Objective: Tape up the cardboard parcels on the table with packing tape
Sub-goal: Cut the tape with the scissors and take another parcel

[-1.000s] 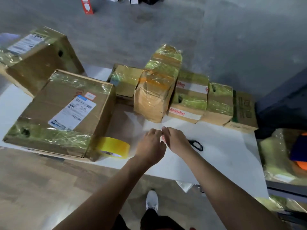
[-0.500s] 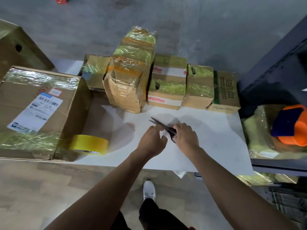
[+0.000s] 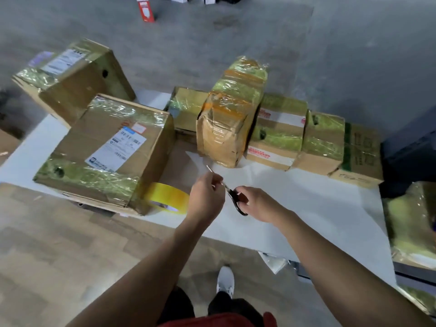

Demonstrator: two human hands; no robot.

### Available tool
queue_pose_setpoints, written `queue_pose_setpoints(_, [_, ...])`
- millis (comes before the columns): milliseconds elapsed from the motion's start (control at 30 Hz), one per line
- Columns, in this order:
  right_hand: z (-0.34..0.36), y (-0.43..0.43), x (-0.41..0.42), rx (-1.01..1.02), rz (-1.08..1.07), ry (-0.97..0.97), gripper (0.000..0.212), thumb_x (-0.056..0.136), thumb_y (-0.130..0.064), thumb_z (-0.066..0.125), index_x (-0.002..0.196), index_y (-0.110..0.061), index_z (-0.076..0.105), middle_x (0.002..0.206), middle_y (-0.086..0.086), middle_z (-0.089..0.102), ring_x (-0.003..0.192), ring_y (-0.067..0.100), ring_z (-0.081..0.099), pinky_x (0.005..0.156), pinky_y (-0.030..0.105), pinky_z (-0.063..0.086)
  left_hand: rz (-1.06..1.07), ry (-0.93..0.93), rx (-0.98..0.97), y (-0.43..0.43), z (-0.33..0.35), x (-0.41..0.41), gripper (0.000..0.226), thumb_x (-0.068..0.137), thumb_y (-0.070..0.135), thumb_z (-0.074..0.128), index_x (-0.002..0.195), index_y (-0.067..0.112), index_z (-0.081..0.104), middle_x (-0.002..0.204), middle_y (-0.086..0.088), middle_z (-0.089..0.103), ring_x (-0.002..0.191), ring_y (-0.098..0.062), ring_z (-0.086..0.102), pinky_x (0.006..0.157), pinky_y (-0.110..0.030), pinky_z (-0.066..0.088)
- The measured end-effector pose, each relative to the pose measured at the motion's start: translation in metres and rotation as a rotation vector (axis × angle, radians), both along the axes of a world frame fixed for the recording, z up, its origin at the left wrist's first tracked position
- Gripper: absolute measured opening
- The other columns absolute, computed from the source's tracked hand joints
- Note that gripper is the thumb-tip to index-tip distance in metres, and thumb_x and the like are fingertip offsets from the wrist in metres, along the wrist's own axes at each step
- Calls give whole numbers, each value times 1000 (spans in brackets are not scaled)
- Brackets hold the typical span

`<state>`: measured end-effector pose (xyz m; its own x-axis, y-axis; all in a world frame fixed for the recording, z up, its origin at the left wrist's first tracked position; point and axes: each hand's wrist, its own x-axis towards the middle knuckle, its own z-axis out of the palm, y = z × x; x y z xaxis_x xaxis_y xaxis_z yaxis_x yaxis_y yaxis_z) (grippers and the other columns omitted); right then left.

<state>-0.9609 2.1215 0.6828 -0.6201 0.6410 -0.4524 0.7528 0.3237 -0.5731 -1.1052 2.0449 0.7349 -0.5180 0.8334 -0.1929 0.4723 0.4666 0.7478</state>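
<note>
Over the white table (image 3: 306, 208), near its front edge: right hand (image 3: 258, 204) grips the black handles of the scissors (image 3: 235, 200). Left hand (image 3: 206, 197) is curled round the blades, with the tip poking out beyond. Yellow tape roll (image 3: 168, 197) lies on the table, touching the large labelled parcel (image 3: 106, 147) at left. Smaller taped parcels (image 3: 280, 131) stand in a row along the far edge.

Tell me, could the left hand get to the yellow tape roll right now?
Probably yes. The yellow tape roll lies just left of the left hand, beside the big box, with nothing between. But that hand pinches the scissors, so it should let go first.
</note>
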Motion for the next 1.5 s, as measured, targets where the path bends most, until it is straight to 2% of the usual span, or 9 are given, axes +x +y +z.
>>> queue_pose_setpoints(167, [25, 10, -62, -50, 124, 124, 22, 96, -18, 53, 118, -15, 52, 97, 5, 69, 85, 23, 62, 83, 37, 49, 140, 26, 101, -23, 15, -44, 20, 87, 4, 50, 98, 9, 65, 96, -2, 67, 91, -18, 59, 74, -24, 40])
queue_pose_setpoints(333, [43, 10, -112, -51, 189, 187, 27, 94, -17, 61, 119, -18, 52, 101, 1, 66, 88, 17, 62, 71, 23, 47, 369, 44, 79, -51, 12, -72, 6, 89, 13, 52, 89, 13, 58, 87, 0, 60, 81, -18, 53, 69, -26, 35])
queue_pose_setpoints(433, [48, 13, -130, -67, 217, 207, 29, 90, -19, 66, 116, -24, 53, 89, -5, 63, 74, 10, 58, 58, 15, 41, 532, -193, -65, -62, 1, -79, 12, 86, 21, 52, 81, 10, 51, 73, 3, 52, 74, -21, 45, 62, -31, 34])
queue_pose_setpoints(533, [51, 24, -141, -73, 312, 175, 32, 87, -18, 68, 110, -38, 56, 82, -10, 63, 68, 6, 55, 69, 26, 44, 728, -587, -41, -64, -5, -84, 38, 70, 33, 46, 78, -2, 59, 70, -7, 52, 64, -22, 45, 50, -26, 42])
queue_pose_setpoints(733, [75, 33, -158, -127, 391, 82, 36, 79, -18, 81, 110, -27, 65, 85, -9, 71, 70, -1, 58, 65, 10, 43, 934, -849, 94, -61, -10, -101, 15, 92, 17, 56, 85, 5, 57, 77, -12, 62, 66, -21, 64, 59, -30, 52])
queue_pose_setpoints(933, [89, 35, -170, -106, 425, -1, 37, 72, -32, 87, 103, -35, 68, 81, -10, 69, 72, 6, 59, 66, 16, 46, 925, -988, 120, -68, -15, -110, 13, 90, 16, 66, 99, 9, 59, 90, -11, 66, 71, -18, 68, 61, -28, 51])
queue_pose_setpoints(1067, [103, 44, -175, -95, 473, -66, 33, 71, -37, 86, 99, -39, 70, 80, -13, 71, 72, 8, 60, 71, 26, 48, 855, -1007, 53, -82, -14, -123, 19, 90, 15, 67, 106, 8, 63, 81, -6, 67, 68, -15, 67, 61, -27, 48])
queue_pose_setpoints(1233, [116, 49, -184, -71, 549, -167, 35, 70, -38, 87, 101, -38, 71, 82, -12, 70, 70, 5, 60, 69, 22, 47, 834, -953, 17, -102, -13, -148, 27, 89, 14, 66, 113, 4, 63, 81, -8, 68, 69, -17, 65, 63, -28, 48])
queue_pose_setpoints(1500, [116, 42, -219, -31, 677, -243, 27, 72, -43, 83, 96, -43, 70, 77, -17, 68, 68, 3, 60, 65, 19, 44, 655, -914, -78, -123, -8, -176, 14, 91, 15, 64, 103, 8, 61, 81, -6, 64, 66, -16, 63, 57, -25, 44])
